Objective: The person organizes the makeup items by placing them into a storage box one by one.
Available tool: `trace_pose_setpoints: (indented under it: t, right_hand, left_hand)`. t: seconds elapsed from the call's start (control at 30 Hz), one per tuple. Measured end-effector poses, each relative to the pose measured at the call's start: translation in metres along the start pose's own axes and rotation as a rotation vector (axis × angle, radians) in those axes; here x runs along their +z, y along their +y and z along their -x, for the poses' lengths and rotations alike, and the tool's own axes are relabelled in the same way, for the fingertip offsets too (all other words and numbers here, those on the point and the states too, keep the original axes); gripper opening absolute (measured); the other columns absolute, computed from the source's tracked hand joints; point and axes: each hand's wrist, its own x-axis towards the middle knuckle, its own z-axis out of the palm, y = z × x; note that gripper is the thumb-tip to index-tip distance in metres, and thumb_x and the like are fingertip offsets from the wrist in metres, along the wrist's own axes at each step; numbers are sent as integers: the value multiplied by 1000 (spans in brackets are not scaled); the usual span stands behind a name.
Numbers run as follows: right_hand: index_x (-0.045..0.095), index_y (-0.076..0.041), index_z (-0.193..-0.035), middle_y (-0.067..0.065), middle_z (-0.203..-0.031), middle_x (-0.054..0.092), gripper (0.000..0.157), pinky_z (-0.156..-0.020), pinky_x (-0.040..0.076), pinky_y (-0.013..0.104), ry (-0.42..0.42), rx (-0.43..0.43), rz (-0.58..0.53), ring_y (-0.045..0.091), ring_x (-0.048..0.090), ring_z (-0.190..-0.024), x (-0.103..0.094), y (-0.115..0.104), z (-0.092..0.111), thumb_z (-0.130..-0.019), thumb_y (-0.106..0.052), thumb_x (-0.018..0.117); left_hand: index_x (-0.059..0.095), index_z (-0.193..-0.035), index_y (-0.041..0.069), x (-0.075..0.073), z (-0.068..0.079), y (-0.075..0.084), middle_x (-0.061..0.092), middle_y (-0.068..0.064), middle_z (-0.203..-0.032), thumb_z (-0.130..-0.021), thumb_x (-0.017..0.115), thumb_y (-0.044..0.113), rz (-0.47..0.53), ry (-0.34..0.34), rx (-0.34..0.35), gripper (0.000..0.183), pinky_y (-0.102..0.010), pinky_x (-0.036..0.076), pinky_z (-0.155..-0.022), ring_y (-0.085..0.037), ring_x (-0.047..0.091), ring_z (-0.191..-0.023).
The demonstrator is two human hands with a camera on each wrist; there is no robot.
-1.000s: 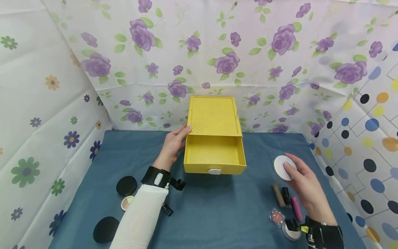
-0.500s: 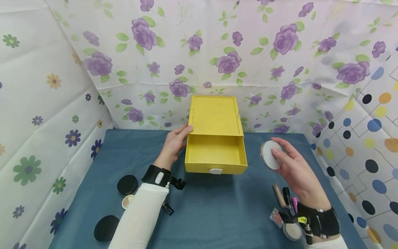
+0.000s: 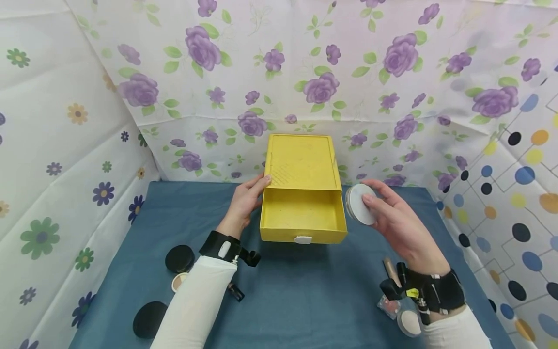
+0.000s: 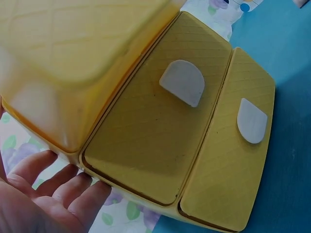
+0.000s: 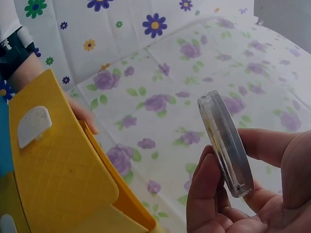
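Note:
A yellow plastic drawer unit [image 3: 303, 162] stands at the back, its empty top drawer [image 3: 303, 234] pulled out. At the unit's left side, my left hand [image 3: 245, 201] holds the front corner, thumb on the top edge and fingers along the side. In the left wrist view the lower drawer fronts [image 4: 160, 126] have white handles. My right hand [image 3: 401, 218] pinches a round powder compact [image 3: 363, 204] just right of the open drawer. Seen edge-on in the right wrist view, the compact [image 5: 226, 143] has a clear rim and is tilted on edge between thumb and fingers.
At left on the blue cloth lie black round compacts [image 3: 150, 320], [image 3: 179, 259], a small pan [image 3: 178, 282] and a dark tube [image 3: 236, 292]. At right are a tan tube [image 3: 391, 271], a pink packet [image 3: 389, 306] and a round white case [image 3: 409, 323]. Patterned fabric walls surround the table.
My right hand has carried the compact leftward and slightly up, from the right side of the cloth to the drawer's right edge. The left hand has kept its place on the drawer unit.

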Motion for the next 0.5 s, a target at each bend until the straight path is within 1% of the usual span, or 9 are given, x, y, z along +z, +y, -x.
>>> trace_pose_setpoints:
  t: [0.03, 0.13, 0.27, 0.4, 0.5]
  right_hand:
    - [42, -13, -140, 1, -117, 58, 36, -78, 55, 24, -5, 0, 23, 16, 59, -94, 2, -1, -1, -106, -21, 50]
    - [41, -14, -143, 5, -120, 60, 40, -81, 54, 25, -22, -5, 111, 19, 59, -99, 8, -2, -6, -105, -21, 52]
    - [40, -18, -145, 12, -127, 57, 47, -89, 53, 28, -12, 11, 224, 25, 57, -108, 15, -3, -13, -103, -28, 57]
    - [42, -21, -145, 15, -130, 56, 51, -95, 50, 33, 16, 21, 278, 28, 56, -112, 20, -5, -17, -99, -36, 61]
    - [44, -21, -144, 13, -129, 57, 50, -97, 49, 37, 24, 10, 312, 27, 56, -111, 23, -5, -19, -99, -37, 61]
  left_hand:
    - [52, -144, 27, -1, -3, -4, 41, 3, -153, -88, 70, 54, 4, -1, 5, 65, -48, 44, -106, -16, 46, -131]
    - [53, -143, 28, -1, -2, -4, 42, 2, -152, -85, 71, 58, -4, 0, 11, 68, -48, 43, -106, -16, 46, -130]
    - [52, -144, 29, -1, -1, -4, 41, 2, -153, -83, 71, 61, -28, 7, 8, 71, -47, 44, -105, -16, 46, -130]
    - [52, -144, 30, -1, -1, -3, 41, 2, -153, -82, 71, 62, -35, 15, 3, 72, -46, 46, -104, -17, 46, -130]
    - [52, -144, 30, -1, -1, -3, 42, 2, -153, -83, 71, 62, -31, 16, 7, 72, -46, 46, -104, -16, 46, -130]
